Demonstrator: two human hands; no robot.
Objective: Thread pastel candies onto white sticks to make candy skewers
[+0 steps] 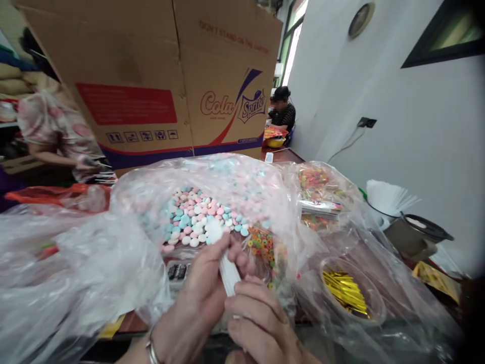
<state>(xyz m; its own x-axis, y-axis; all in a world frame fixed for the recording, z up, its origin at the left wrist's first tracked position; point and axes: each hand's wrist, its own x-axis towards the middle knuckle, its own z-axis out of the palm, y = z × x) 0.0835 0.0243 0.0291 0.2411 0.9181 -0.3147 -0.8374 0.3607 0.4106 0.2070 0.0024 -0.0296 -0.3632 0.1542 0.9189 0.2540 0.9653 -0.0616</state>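
My left hand and my right hand meet at the bottom centre, both closed around a thin white paper cone or wrapper that points up and away. Its round white top reaches the mouth of a large clear plastic bag holding many pink, blue and white heart-shaped candies. Just right of the hands lie colourful ring-shaped candies in plastic.
A big Cola Sprite cardboard carton stands behind the bags. A bowl of gold twist ties sits at right, with a dark pot and white paper cones beyond. Crumpled plastic fills the left. Two other people work at left and far back.
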